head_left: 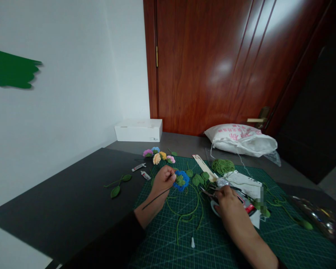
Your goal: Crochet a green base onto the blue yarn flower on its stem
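Pressed together, the left hand's (165,178) thumb and fingers pinch the blue flower (185,184) at its left side, so most of the bloom sits just right of the fingertips. Its dark stem (156,199) slants back past the wrist. The right hand (228,203) bends over a metal-tipped tool (206,192); I cannot tell whether it grips. Beneath both spreads a green cutting mat (212,244).

The blue flower (182,181) is matt, textured yarn.
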`<state>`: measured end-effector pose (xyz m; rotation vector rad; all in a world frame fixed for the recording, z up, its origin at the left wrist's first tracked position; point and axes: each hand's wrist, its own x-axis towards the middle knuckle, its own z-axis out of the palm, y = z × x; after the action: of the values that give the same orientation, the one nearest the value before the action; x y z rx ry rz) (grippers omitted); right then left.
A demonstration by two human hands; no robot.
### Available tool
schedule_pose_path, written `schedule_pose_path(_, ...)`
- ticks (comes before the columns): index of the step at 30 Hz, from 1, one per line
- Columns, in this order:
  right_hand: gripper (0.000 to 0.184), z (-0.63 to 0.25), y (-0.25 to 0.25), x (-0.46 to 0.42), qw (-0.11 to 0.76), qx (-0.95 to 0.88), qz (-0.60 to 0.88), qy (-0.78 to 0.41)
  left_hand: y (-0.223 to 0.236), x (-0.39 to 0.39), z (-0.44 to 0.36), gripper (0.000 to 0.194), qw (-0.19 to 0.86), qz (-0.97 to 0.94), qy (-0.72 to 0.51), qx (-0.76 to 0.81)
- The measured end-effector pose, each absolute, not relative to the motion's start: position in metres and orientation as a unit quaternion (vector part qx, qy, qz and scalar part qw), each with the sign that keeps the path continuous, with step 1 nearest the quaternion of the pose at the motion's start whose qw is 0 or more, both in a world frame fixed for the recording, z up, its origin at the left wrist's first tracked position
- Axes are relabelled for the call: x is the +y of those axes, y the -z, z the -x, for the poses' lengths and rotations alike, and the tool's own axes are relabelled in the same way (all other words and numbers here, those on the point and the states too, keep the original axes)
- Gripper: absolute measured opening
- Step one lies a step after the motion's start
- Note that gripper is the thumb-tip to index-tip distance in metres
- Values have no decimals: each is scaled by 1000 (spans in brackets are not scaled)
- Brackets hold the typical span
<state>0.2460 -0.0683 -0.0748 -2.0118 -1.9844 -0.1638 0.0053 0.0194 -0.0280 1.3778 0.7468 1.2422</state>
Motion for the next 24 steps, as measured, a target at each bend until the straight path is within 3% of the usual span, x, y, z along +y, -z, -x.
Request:
schedule_pose_path(5, 44, -234, 73, -72, 209, -694, 686, 56, 26, 15, -10, 28, 690, -486, -469, 260)
schedule_pose_path(8, 52, -214, 51, -77, 346, -670, 655, 45, 27, 11, -15, 24, 685, -496, -459, 273)
schedule_pose_path(11, 73, -184, 30, -80, 463, -686, 556, -74, 30, 3, -21, 20, 657, -512, -464, 300)
schedule_pose_path(16, 38, -152, 35, -74, 516, -651, 527, -181, 34, -4, -27, 14, 533, -565, -521, 354)
schedule_pose_path(24, 50, -141, 44, -71, 541, -641, 499, -217, 43, 3, -25, 10, 432, -599, -550, 389)
